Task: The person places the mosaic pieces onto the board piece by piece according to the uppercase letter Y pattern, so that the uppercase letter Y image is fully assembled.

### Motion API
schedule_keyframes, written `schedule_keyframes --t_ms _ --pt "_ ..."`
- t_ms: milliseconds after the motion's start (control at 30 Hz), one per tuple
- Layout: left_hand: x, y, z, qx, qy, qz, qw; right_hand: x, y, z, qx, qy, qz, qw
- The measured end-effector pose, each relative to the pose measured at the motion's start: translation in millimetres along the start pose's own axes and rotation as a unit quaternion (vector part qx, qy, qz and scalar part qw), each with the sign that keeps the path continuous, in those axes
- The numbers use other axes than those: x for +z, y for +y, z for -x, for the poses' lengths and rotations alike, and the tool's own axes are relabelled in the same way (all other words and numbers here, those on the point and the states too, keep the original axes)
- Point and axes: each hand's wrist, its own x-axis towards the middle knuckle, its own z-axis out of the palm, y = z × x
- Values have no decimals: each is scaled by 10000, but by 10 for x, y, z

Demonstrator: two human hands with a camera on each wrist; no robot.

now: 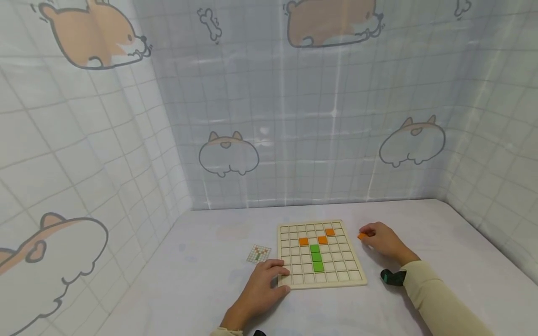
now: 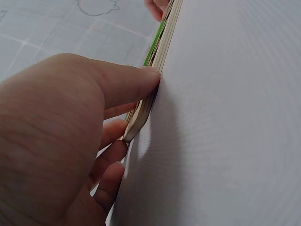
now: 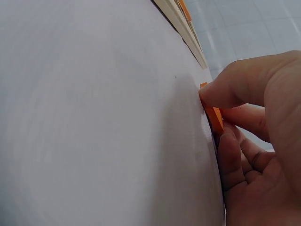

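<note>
A pale wooden grid board lies on the white table. Three green square tiles form a column in its grid, and above them sit three orange tiles. My left hand rests at the board's near left corner, fingers over the left edge. In the left wrist view the straight thumb touches the front edge. To the right of the board, my right hand pinches an orange tile between thumb and fingers, low at the tabletop. Whether that tile touches the table I cannot tell.
A small pattern card printed with a coloured grid lies left of the board. White tabletop surrounds the board. A tiled-print curtain with cartoon dogs stands behind and at both sides. A dark strapped device sits at the right wrist.
</note>
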Motion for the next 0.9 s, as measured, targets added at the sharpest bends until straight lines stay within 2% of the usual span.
schedule_keyframes --t_ms 200,433,600,733,900 --pt "-1 -8 -5 -62 -61 24 10000 -2 19 23 -110 126 -31 9999" --pt "5 -6 -1 44 25 5 10000 -7 2 42 -439 431 -170 9980" --pt "0 -1 7 106 72 -1 9999 -31 -7 33 -291 541 -1124 9918" --pt "-11 7 5 123 96 -11 9999 -59 -27 34 -14 478 -1901 9806" --pt "-11 16 5 20 -3 73 10000 -54 -54 32 286 313 -2564 9657"
